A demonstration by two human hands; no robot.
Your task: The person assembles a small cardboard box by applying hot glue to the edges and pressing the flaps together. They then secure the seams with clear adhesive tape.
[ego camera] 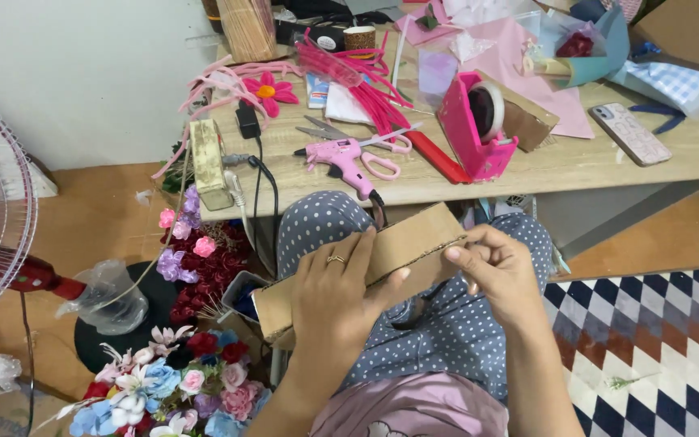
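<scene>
Brown corrugated cardboard strip (pixel 382 255), held over the seated person's lap just below the edge of the wooden bench (pixel 576 158). The left hand (pixel 337 295) lies flat across the strip's middle, fingers pressed together over its face and thumb hooked beneath; the right hand (pixel 499 271) pinches the strip's right end between thumb and bent fingers. The piece looks light and fairly stiff along its length, yet it would likely crease if bent across the flutes, and its matt face should give a sure hold. A grip near both ends, or flat support under the middle as shown, appears soundest. On the bench lie a pink glue gun (pixel 345 158), pink-handled scissors (pixel 366 146) and a pink tape dispenser (pixel 479 125); artificial flowers (pixel 175 380) stand on the floor to the left.
</scene>
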